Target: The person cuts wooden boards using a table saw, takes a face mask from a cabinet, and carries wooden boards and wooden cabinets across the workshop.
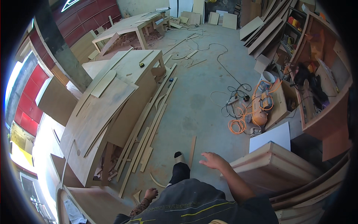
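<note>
My right hand (213, 161) reaches forward at waist height with its fingers spread and nothing in it. Below it on the floor lies a narrow wood strip (192, 151), beside my foot (179, 156). My left hand (151, 194) hangs low by my side, its fingers curled in, with nothing seen in it. Nearest to that hand are a thin curved wood offcut (158, 180) and a small wood scrap (137, 196) on the floor. Neither hand touches anything that I can see.
A long plywood bench (108, 93) runs along the left, with long wood strips (149, 130) on the floor beside it. To the right stand an orange air compressor (260, 114), a coiled orange hose (236, 126) and a wooden cabinet piece (276, 162). A black cable (223, 56) crosses the floor.
</note>
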Demonstrator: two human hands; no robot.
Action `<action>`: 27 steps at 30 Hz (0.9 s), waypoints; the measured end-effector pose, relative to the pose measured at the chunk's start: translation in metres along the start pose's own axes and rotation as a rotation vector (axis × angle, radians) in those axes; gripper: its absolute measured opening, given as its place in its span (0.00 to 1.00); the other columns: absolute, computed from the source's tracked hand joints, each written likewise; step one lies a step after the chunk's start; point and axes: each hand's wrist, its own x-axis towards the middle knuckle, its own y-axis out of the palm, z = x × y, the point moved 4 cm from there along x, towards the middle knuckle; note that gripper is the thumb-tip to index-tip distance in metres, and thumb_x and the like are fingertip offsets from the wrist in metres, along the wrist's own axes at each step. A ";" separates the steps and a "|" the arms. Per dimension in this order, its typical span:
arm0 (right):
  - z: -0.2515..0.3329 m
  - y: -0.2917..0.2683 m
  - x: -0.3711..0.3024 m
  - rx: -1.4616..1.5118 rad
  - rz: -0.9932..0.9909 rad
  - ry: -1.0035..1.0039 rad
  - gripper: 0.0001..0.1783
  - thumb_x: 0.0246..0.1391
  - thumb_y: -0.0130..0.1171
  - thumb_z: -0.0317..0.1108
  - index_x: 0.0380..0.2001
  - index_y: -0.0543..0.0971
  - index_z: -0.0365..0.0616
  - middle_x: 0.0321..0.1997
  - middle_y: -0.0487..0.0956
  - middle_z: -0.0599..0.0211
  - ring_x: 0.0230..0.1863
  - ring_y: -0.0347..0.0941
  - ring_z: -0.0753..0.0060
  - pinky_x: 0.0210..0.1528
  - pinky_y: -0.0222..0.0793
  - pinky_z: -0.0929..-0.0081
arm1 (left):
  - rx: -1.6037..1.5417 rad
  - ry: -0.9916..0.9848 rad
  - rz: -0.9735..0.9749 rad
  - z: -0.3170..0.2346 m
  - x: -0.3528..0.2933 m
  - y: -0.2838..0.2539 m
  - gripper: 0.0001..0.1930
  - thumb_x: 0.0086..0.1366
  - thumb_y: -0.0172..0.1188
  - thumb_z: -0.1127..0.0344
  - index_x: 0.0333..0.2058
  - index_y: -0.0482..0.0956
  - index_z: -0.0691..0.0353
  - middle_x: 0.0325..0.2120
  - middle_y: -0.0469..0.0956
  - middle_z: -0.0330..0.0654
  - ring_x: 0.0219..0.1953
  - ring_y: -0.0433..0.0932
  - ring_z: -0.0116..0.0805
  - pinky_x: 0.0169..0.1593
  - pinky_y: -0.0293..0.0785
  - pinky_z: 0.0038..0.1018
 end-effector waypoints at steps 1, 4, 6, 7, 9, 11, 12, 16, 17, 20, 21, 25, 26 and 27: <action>-0.008 -0.016 0.020 0.008 0.014 0.019 0.35 0.63 0.64 0.54 0.64 0.75 0.42 0.60 0.81 0.44 0.61 0.78 0.43 0.63 0.74 0.54 | 0.025 -0.030 0.009 -0.025 0.017 0.002 0.18 0.70 0.58 0.67 0.55 0.78 0.69 0.37 0.84 0.42 0.32 0.84 0.35 0.31 0.79 0.32; -0.061 -0.052 0.079 0.119 -0.034 0.186 0.33 0.63 0.65 0.54 0.62 0.77 0.41 0.55 0.84 0.46 0.58 0.81 0.46 0.59 0.76 0.57 | 0.249 -0.063 -0.030 -0.104 0.067 0.004 0.14 0.69 0.59 0.66 0.47 0.83 0.68 0.33 0.85 0.43 0.32 0.85 0.35 0.32 0.81 0.32; -0.127 -0.055 0.116 0.238 -0.182 0.271 0.31 0.61 0.66 0.53 0.57 0.80 0.41 0.50 0.86 0.49 0.54 0.83 0.49 0.55 0.77 0.59 | 0.331 -0.031 -0.057 -0.155 0.104 -0.001 0.12 0.69 0.60 0.64 0.42 0.85 0.67 0.32 0.85 0.43 0.31 0.85 0.35 0.33 0.81 0.33; -0.170 -0.047 0.125 0.244 -0.303 0.350 0.29 0.60 0.67 0.53 0.55 0.81 0.41 0.49 0.86 0.49 0.52 0.83 0.50 0.55 0.77 0.60 | 0.417 -0.013 -0.090 -0.187 0.125 0.000 0.12 0.68 0.61 0.63 0.37 0.87 0.67 0.30 0.86 0.42 0.30 0.85 0.35 0.34 0.82 0.34; -0.253 -0.029 0.126 0.264 -0.555 0.594 0.26 0.59 0.68 0.51 0.50 0.83 0.40 0.45 0.86 0.50 0.49 0.83 0.53 0.51 0.77 0.60 | 0.566 -0.002 -0.011 -0.264 0.182 0.005 0.13 0.67 0.62 0.61 0.36 0.87 0.66 0.29 0.86 0.43 0.29 0.86 0.36 0.35 0.83 0.34; -0.279 -0.005 0.133 0.759 -0.531 0.958 0.27 0.60 0.64 0.50 0.49 0.81 0.35 0.51 0.84 0.49 0.47 0.83 0.52 0.49 0.77 0.58 | 0.902 -0.016 0.090 -0.313 0.247 0.001 0.19 0.64 0.60 0.55 0.40 0.89 0.65 0.32 0.88 0.48 0.34 0.88 0.44 0.43 0.85 0.39; -0.275 -0.005 0.137 0.943 -0.532 1.133 0.26 0.61 0.63 0.49 0.48 0.81 0.35 0.49 0.84 0.50 0.46 0.84 0.54 0.48 0.77 0.57 | 0.839 0.066 0.046 -0.347 0.282 0.007 0.20 0.63 0.60 0.54 0.42 0.89 0.64 0.34 0.88 0.52 0.39 0.88 0.48 0.47 0.84 0.40; -0.280 -0.006 0.152 0.625 -0.311 0.863 0.23 0.64 0.59 0.49 0.44 0.82 0.37 0.36 0.86 0.51 0.39 0.85 0.58 0.41 0.78 0.53 | 0.593 0.356 -0.016 -0.517 0.389 0.056 0.21 0.64 0.62 0.55 0.49 0.87 0.63 0.45 0.86 0.57 0.52 0.84 0.55 0.58 0.79 0.43; -0.316 0.020 0.156 0.173 -0.168 0.679 0.23 0.64 0.58 0.50 0.44 0.83 0.38 0.34 0.85 0.51 0.37 0.85 0.58 0.39 0.78 0.52 | 0.536 0.364 0.028 -0.563 0.412 0.079 0.21 0.64 0.62 0.56 0.51 0.86 0.63 0.46 0.86 0.57 0.52 0.84 0.55 0.58 0.79 0.43; -0.342 0.018 0.227 0.216 -0.128 0.680 0.22 0.63 0.58 0.50 0.42 0.83 0.40 0.31 0.85 0.51 0.34 0.85 0.58 0.37 0.77 0.50 | 0.560 0.471 0.011 -0.668 0.472 0.107 0.21 0.65 0.63 0.57 0.52 0.84 0.63 0.46 0.86 0.56 0.52 0.84 0.54 0.58 0.79 0.43; -0.344 -0.001 0.254 0.327 -0.148 0.740 0.21 0.62 0.59 0.50 0.40 0.83 0.40 0.30 0.85 0.51 0.33 0.85 0.57 0.36 0.77 0.50 | 0.548 0.486 -0.004 -0.699 0.491 0.121 0.21 0.65 0.63 0.56 0.52 0.84 0.63 0.45 0.86 0.56 0.53 0.84 0.54 0.58 0.79 0.43; -0.407 -0.075 0.357 0.452 -0.164 0.792 0.20 0.60 0.60 0.49 0.35 0.83 0.41 0.28 0.84 0.52 0.29 0.83 0.56 0.34 0.76 0.50 | 0.497 0.424 0.002 -0.768 0.544 0.174 0.20 0.65 0.63 0.59 0.52 0.84 0.64 0.40 0.88 0.53 0.44 0.87 0.47 0.52 0.82 0.40; -0.438 -0.087 0.373 0.431 -0.154 0.806 0.20 0.59 0.60 0.49 0.34 0.83 0.41 0.28 0.84 0.52 0.28 0.83 0.56 0.33 0.76 0.50 | 0.438 0.337 0.044 -0.777 0.545 0.184 0.20 0.65 0.63 0.60 0.52 0.84 0.65 0.38 0.88 0.52 0.40 0.88 0.43 0.48 0.84 0.38; -0.473 -0.109 0.395 0.365 -0.137 0.799 0.19 0.59 0.61 0.49 0.32 0.83 0.41 0.27 0.84 0.52 0.27 0.83 0.55 0.32 0.76 0.50 | 0.353 0.227 0.055 -0.782 0.546 0.199 0.18 0.65 0.63 0.62 0.51 0.85 0.65 0.35 0.88 0.48 0.34 0.88 0.37 0.43 0.84 0.34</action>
